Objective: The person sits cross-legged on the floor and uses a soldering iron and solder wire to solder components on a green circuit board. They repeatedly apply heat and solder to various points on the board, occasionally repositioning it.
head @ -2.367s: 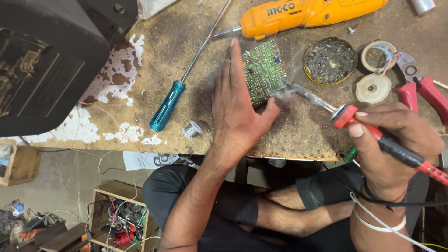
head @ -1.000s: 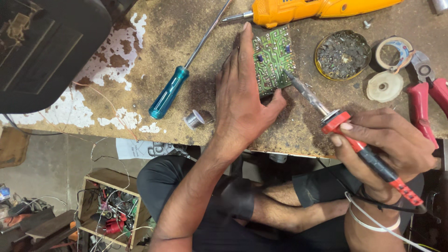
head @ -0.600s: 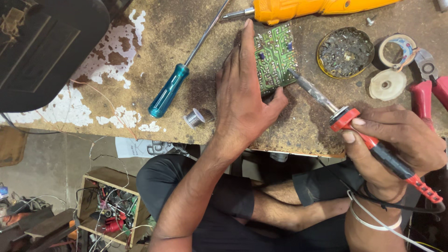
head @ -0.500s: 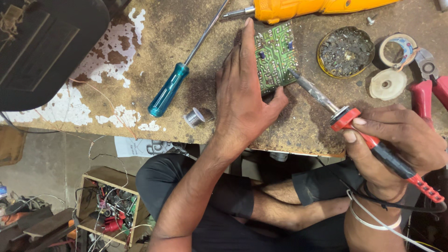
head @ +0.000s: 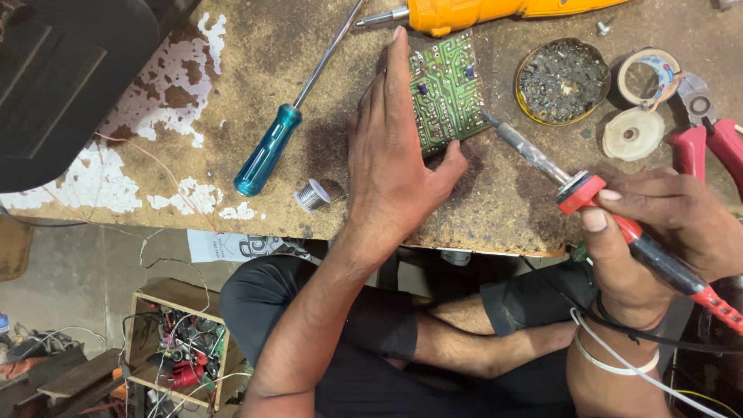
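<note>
Head view: the left hand [head: 395, 166] lies flat and open on the workbench [head: 495, 209], fingers stretched forward, thumb and palm edge pressing the near left side of the green circuit board [head: 449, 91] to pin it down. The right hand [head: 665, 232] is closed around the red and black handle of the soldering iron [head: 604, 205], gripped like a pen; its metal tip reaches up and left and meets the right edge of the board, just beyond the left thumb. Left of the left hand sit a small spool of solder wire [head: 312, 194] and a blue-handled screwdriver [head: 271, 149]. Beyond the iron's shaft is a round tin [head: 563, 80] of dark residue; past the fingertips, an orange power screwdriver [head: 480, 11]. Risk, as judged: the hot tip works close to the left thumb, so a slip of the lightly pinned board could burn it or smear solder across neighbouring tracks.
</note>
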